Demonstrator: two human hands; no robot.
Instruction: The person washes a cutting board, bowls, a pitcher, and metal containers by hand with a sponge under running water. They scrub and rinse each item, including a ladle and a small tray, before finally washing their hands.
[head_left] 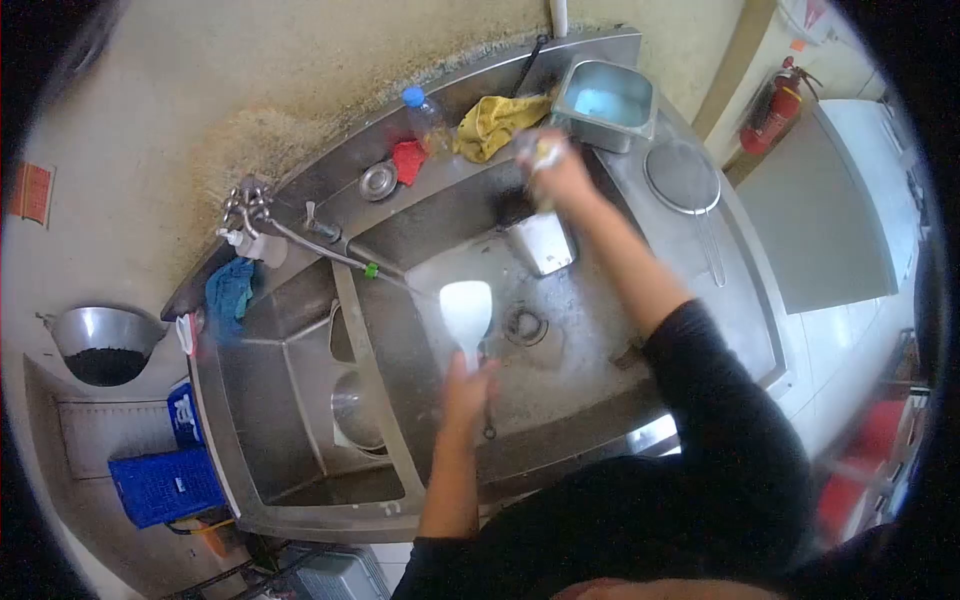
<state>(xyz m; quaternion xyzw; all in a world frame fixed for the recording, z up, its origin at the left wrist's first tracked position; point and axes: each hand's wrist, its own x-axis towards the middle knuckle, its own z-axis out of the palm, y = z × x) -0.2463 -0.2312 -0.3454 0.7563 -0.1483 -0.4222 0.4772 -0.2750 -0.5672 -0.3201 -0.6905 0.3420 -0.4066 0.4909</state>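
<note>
My left hand (pixel 468 388) is closed round the handle of a white spatula (pixel 466 308), its broad blade pointing up over the large sink basin (pixel 420 400). A dark handle with a ring end hangs below that hand. Blurred by motion, my right hand (pixel 562 180) is at the back of the basin, closed round a yellowish and whitish thing that I cannot make out. Beside it lie a yellow cloth (pixel 490 128) and a metal container (pixel 606 104) with bluish liquid. Below the right hand, a smaller metal container (pixel 542 244) sits in the basin.
A tap with a hose (pixel 318 250) reaches over the basin. Along the back ledge stand a blue-capped bottle (pixel 428 122), a red cloth (pixel 408 160) and a small metal dish (pixel 378 181). A strainer (pixel 683 177) rests on the right drainboard. The left basin holds a metal pot (pixel 357 412).
</note>
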